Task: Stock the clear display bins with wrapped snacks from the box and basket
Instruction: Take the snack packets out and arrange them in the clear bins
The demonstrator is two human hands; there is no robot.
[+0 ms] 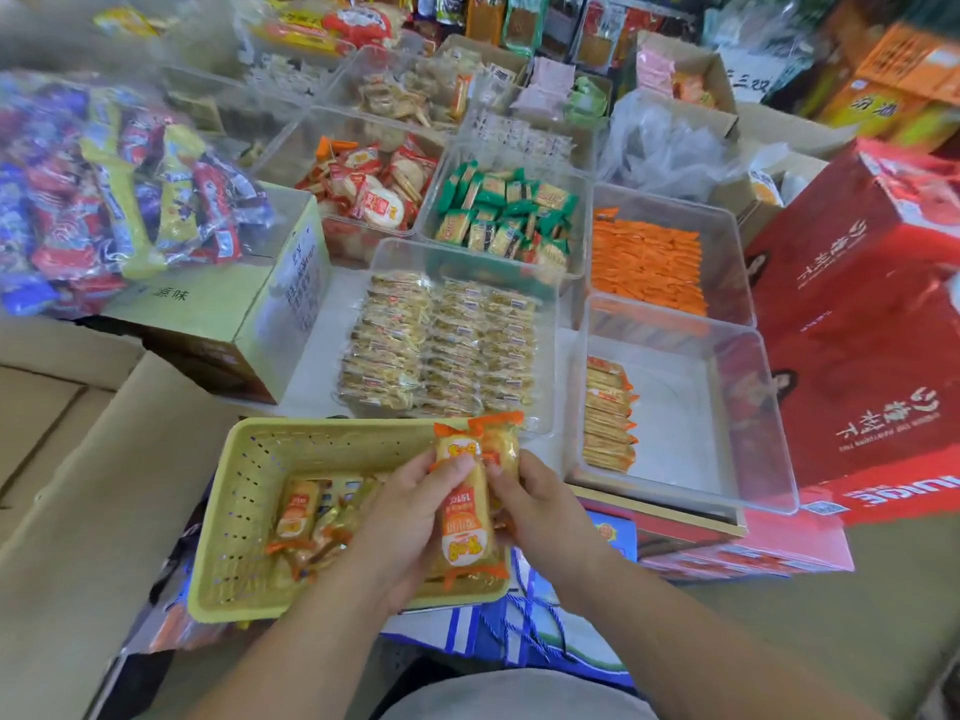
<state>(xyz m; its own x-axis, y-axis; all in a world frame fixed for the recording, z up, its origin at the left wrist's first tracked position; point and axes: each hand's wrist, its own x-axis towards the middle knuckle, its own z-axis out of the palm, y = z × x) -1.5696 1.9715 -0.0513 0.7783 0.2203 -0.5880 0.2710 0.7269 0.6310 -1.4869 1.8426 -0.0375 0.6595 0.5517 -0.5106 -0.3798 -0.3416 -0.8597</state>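
Snack packets (467,504) between left hand (410,517), right hand (540,511), over basket (244,491)

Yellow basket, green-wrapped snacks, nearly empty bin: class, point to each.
Yellow basket (244,496), head view, left wall.
Green-wrapped snacks (503,216), head view, middle of the pile.
Nearly empty bin (675,423), head view, bare floor.

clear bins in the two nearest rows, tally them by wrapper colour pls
orange wrappers: 2 (full clear plastic bin, near-empty clear plastic bin)
green wrappers: 1 (clear plastic bin of green packs)
red and white wrappers: 1 (clear plastic bin of round crackers)
pale see-through wrappers: 1 (clear plastic bin of cracker stacks)
total: 5 bins
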